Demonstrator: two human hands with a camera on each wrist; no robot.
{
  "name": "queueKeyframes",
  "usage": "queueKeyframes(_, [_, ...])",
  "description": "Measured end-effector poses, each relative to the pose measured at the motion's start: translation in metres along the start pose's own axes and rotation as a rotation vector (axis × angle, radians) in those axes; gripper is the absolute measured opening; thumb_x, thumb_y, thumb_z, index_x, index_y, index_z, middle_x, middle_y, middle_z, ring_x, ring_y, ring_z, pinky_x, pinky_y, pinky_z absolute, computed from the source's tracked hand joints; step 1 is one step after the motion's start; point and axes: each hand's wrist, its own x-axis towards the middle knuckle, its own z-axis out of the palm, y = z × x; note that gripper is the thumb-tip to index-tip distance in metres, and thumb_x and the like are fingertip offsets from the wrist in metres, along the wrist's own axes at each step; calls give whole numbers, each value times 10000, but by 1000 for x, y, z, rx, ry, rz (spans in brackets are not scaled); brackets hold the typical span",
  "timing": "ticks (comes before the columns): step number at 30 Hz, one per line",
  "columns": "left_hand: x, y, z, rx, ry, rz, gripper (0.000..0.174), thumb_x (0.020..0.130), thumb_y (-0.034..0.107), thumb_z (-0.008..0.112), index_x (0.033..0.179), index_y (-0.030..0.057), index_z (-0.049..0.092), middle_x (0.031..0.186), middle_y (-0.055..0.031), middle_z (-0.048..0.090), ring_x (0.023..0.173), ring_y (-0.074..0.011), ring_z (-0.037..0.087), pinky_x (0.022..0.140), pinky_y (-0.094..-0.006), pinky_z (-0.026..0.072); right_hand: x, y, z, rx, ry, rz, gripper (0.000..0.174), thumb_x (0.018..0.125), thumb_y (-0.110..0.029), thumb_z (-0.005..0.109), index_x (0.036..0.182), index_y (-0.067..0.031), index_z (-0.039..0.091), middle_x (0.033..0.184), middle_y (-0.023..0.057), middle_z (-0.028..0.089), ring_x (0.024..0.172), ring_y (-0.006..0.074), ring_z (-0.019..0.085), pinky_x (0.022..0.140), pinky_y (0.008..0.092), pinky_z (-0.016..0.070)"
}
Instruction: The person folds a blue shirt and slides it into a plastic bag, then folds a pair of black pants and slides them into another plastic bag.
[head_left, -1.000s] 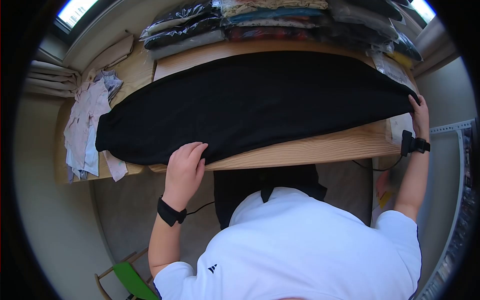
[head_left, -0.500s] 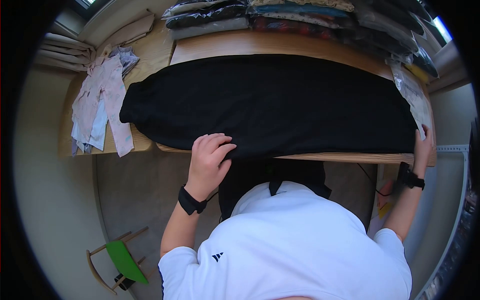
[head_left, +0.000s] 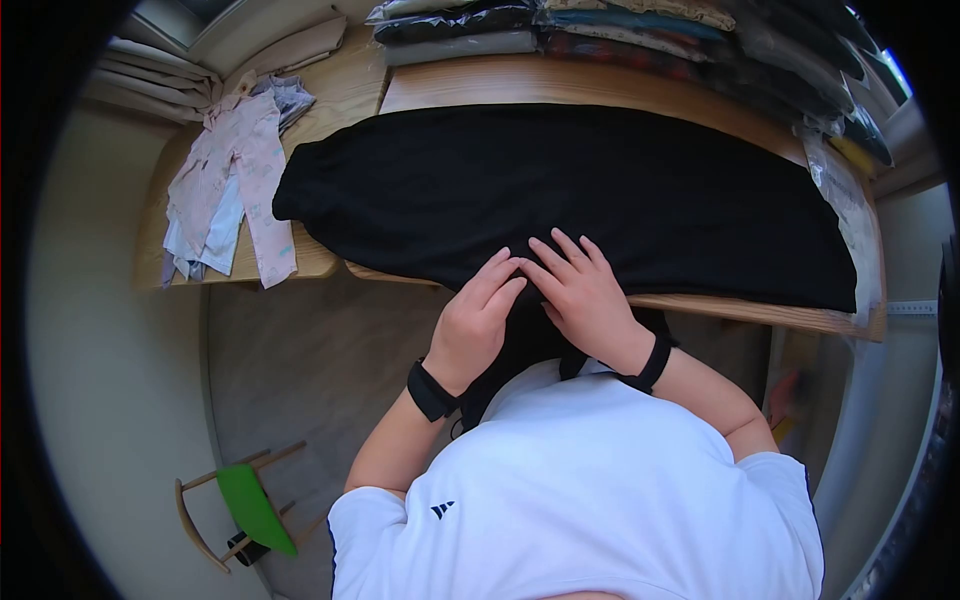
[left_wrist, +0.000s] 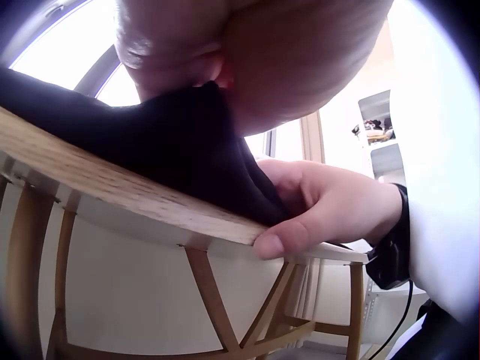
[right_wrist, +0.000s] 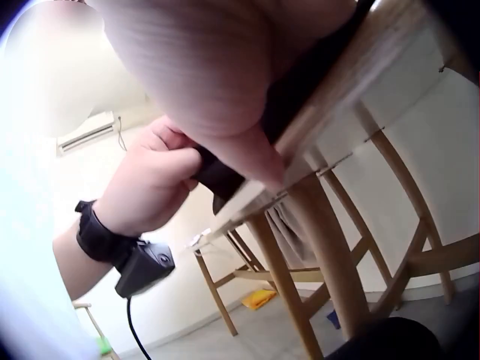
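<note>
A long black garment (head_left: 620, 190) lies spread across the wooden table (head_left: 460, 90), its narrow gathered end to the left. My left hand (head_left: 472, 330) pinches its near edge between thumb and fingers; the left wrist view shows the black cloth (left_wrist: 180, 142) drawn up into a peak there. Beside it, my right hand (head_left: 595, 305) rests on the garment with fingers extended and spread, its fingertips pointing away from me. Its thumb lies at the table's front edge in the left wrist view. Both hands are close together, near the middle of that edge.
Light pink and white children's clothes (head_left: 235, 165) lie at the left end. Along the back are stacks of clothes in clear plastic bags (head_left: 460, 42). A clear plastic bag (head_left: 845, 210) lies under the garment's right end. A green-seated chair (head_left: 255, 510) stands on the floor behind left.
My right hand has left the garment's far right end and come in beside the left hand. The garment's right end has swung toward the front edge. The head view has shifted.
</note>
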Motion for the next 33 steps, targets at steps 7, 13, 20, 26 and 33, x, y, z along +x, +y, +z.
queueKeyframes(7, [0,-10,-34,104,-260,93,589,621,25,621,1203,98,564,1328,-131,491,1315,-339,365,1077,-511,257,-6,-1,4,11,75,-12,391,780,-104,651,1167,-136,609,1307,151,507,1236,362,452,1018,498,350])
queueKeyframes(13, [5,-60,-77,380,-321,-187,698,791,429,637,1381,133,410,1444,-153,356,1369,-351,259,1100,-505,204,-8,-1,6,-46,80,-28,396,791,-95,640,1183,-146,609,1295,159,517,1229,372,457,1018,488,348])
queueKeyframes(20, [26,-192,-135,695,-503,-500,674,843,550,535,1402,196,403,1480,-128,319,1394,-378,183,1078,-566,205,-7,0,5,-31,74,-32,409,787,-83,644,1188,-158,609,1309,148,509,1238,357,449,1023,485,338])
queueKeyframes(26, [21,-208,-143,636,-494,-690,815,754,671,558,1430,264,352,1536,-93,194,1406,-391,118,1086,-593,140,-6,-1,3,-25,57,-10,429,776,-82,659,1195,-160,604,1313,140,508,1245,351,443,1028,488,329])
queueKeyframes(33, [28,-147,-133,563,-129,-193,700,723,424,708,1333,169,479,1455,-107,360,1381,-362,220,1079,-588,174,-3,-2,1,-14,73,-15,416,769,-79,669,1175,-145,607,1291,149,525,1228,361,459,1011,489,352])
